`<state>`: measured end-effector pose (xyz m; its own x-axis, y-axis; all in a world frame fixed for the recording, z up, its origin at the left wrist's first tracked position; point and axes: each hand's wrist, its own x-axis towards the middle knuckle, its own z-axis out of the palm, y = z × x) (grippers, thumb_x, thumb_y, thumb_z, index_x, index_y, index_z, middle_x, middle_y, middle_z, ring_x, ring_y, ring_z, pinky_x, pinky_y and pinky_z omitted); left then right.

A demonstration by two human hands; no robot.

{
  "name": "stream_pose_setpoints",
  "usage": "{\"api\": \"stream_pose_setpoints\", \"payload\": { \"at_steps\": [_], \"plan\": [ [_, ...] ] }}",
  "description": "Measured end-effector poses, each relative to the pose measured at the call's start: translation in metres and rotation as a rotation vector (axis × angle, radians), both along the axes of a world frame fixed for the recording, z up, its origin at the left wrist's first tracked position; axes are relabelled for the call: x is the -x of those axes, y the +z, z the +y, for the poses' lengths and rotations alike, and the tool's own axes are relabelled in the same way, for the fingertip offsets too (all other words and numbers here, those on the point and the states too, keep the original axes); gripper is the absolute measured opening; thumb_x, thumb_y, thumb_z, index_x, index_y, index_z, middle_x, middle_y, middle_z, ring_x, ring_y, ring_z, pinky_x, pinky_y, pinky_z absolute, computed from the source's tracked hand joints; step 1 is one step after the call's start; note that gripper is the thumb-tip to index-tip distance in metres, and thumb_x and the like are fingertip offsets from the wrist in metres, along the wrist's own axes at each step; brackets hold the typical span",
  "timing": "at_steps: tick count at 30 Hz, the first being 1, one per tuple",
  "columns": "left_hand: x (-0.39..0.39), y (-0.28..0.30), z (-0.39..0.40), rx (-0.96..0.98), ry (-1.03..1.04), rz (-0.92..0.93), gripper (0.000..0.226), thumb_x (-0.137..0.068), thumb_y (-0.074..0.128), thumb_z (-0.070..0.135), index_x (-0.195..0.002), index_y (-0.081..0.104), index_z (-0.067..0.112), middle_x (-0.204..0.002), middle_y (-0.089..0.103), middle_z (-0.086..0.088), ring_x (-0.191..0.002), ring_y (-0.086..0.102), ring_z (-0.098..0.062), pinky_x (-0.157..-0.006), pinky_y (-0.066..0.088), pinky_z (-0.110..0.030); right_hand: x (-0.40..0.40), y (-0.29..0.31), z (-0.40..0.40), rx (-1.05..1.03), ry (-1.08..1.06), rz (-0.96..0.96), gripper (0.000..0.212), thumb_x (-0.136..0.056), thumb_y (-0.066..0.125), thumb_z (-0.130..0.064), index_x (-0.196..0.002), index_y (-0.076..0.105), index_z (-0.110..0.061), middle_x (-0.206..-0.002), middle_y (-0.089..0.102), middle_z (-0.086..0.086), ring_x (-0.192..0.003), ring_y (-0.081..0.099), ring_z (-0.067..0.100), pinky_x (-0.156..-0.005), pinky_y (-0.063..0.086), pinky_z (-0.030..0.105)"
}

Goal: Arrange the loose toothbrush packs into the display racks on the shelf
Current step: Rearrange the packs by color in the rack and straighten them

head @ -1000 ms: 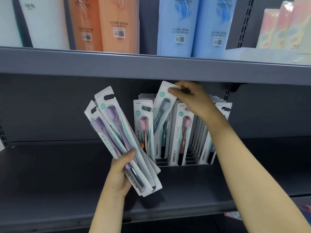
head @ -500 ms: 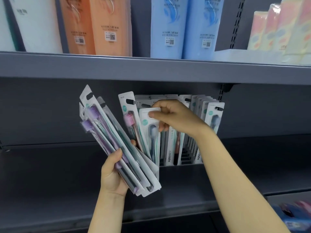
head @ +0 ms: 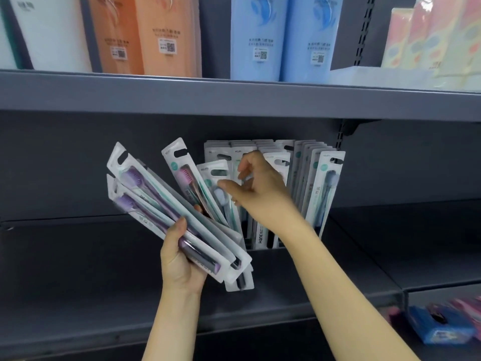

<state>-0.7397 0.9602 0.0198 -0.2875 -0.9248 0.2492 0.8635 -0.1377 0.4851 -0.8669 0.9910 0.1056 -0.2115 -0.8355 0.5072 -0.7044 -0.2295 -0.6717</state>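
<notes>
Grey metal shelf (head: 78, 261) filled the middle of the frame, with a display rack (head: 263, 246) of upright toothbrush packs (head: 304, 162) standing at its centre. At lower centre the left hand (head: 179, 261) gripped a fan of loose toothbrush packs (head: 166, 204) by their lower ends, thumb pressed across the front; the packs leaned toward the upper left, purple brush heads showing in the front ones, and one pink-headed pack (head: 186, 178) splayed to the right of the fan. Just right of centre the right hand (head: 260, 188) hovered in front of the racked packs, fingers spread and loosely bent, grasping nothing that could be seen. A pack with a pale blue brush head (head: 221, 196) stood just beside its lowest fingertip, at the left end of the rack. At the rack's right end a pack with a grey-blue head (head: 326, 186) leaned outward.

Across the top of the frame, the upper shelf (head: 234, 100) carried tall orange packages (head: 145, 35), blue packages (head: 281, 37) and, at upper right, pastel boxes (head: 437, 43). At the lower right corner lay a blurred blue package (head: 442, 324).
</notes>
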Motion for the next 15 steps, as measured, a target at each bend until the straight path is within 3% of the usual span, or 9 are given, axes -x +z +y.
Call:
{"api": "stream_pose_setpoints", "payload": {
  "at_steps": [2,4,6,10,15],
  "plan": [
    [-0.002,-0.002,-0.001,-0.003,0.020,-0.006,0.050,-0.026,0.092,0.039,-0.070,0.076,0.021,-0.073,0.071,0.003,-0.072,0.071,-0.013,-0.064,0.057,-0.027,-0.004,-0.004,-0.001,-0.002,0.001,-0.045,0.026,-0.084,0.066,-0.037,-0.082,0.043,-0.024,-0.085,0.059,0.005,-0.078,0.064,0.025,-0.075,0.053,0.041],
    [-0.002,-0.001,0.001,0.006,0.018,-0.016,0.051,-0.026,0.092,0.040,-0.070,0.076,0.021,-0.072,0.071,0.003,-0.072,0.071,-0.013,-0.064,0.057,-0.027,-0.007,-0.008,0.001,-0.042,0.029,0.004,0.018,-0.088,0.061,-0.033,-0.089,0.049,-0.021,-0.077,0.061,0.007,-0.073,0.064,0.026,-0.075,0.044,0.030],
    [-0.001,-0.001,0.004,0.015,-0.014,-0.034,0.052,-0.026,0.093,0.040,-0.071,0.076,0.020,-0.071,0.071,0.002,-0.070,0.071,-0.014,-0.062,0.057,-0.027,-0.008,-0.011,0.004,-0.083,0.059,0.125,0.012,-0.094,0.052,-0.029,-0.104,0.053,-0.022,-0.069,0.059,0.005,-0.060,0.058,0.021,-0.060,0.028,0.024],
    [-0.001,0.002,0.006,0.013,-0.045,-0.080,0.057,-0.023,0.093,0.040,-0.073,0.077,0.019,-0.073,0.072,-0.001,-0.070,0.071,-0.016,-0.060,0.057,-0.028,-0.006,-0.012,0.006,-0.118,0.065,0.260,0.023,-0.097,0.043,-0.023,-0.117,0.052,-0.026,-0.061,0.046,-0.007,-0.048,0.042,0.009,-0.048,0.034,0.021],
    [0.001,0.006,0.012,0.044,-0.063,-0.099,0.055,-0.020,0.093,0.041,-0.067,0.077,0.017,-0.069,0.072,0.000,-0.066,0.072,-0.013,-0.056,0.057,-0.026,0.001,-0.010,0.011,-0.163,0.025,0.412,0.019,-0.095,0.045,-0.022,-0.112,0.037,-0.021,-0.063,0.041,-0.004,-0.057,0.044,0.017,-0.062,0.043,0.034]
  ]
}}
